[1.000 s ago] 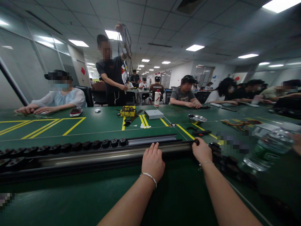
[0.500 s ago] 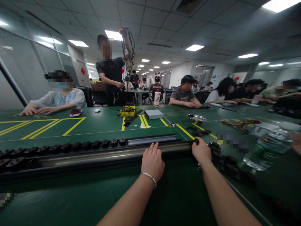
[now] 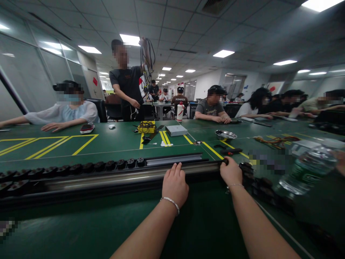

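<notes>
A long black rail point(image 3: 113, 181) with a shiny metal channel lies across the table in front of me. Black, knob-like parts point(image 3: 63, 170) fill its left portion in rows. My left hand point(image 3: 175, 183) rests over the rail's right portion, fingers stretched out and lying on it. At the rail's right end, the fingers of my right hand point(image 3: 231, 172) curl round a small black tip; the palm side is hidden. More dark parts point(image 3: 265, 189), blurred, lie just right of my right hand.
On the green table point(image 3: 88, 230) stand a clear bottle point(image 3: 308, 171), a metal bowl point(image 3: 225, 135), a grey box point(image 3: 176, 130) and a yellow holder with cables point(image 3: 146, 127). A standing person point(image 3: 126, 82) holds up dark cables. Other people sit along the far side.
The standing person's raised hand and cables have come down slightly, and the lower hand has left the cables. The seated person at left has stretched an arm leftward. My hands stay put.
</notes>
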### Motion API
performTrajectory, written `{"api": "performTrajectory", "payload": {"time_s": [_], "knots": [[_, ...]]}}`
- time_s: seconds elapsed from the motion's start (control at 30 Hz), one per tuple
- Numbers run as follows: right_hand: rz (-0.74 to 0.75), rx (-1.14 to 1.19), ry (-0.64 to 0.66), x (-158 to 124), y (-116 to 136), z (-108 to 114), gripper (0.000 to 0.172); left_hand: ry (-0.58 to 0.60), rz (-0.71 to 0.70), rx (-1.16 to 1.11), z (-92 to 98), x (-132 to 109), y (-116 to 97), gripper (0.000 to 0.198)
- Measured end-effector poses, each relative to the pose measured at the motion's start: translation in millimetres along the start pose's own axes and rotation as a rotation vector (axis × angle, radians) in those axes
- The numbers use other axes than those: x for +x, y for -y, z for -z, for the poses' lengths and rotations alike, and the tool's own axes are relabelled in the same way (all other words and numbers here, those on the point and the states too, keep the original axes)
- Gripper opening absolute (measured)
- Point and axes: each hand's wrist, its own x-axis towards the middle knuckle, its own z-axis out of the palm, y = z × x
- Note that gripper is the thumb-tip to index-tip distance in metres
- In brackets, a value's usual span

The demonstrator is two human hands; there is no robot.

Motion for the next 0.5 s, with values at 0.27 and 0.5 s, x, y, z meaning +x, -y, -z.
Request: {"api": "performTrajectory", "payload": {"time_s": [0.27,0.5], "knots": [[0.002,0.021,-0.014,0.0,-1.0,-0.9,0.041,0.011,-0.003,-0.005,0.1,-0.2,0.4,0.030],[-0.013,0.027,-0.011,2.1,-2.3,-1.9,0.041,0.011,0.001,-0.010,-0.4,0.2,0.4,0.030]]}}
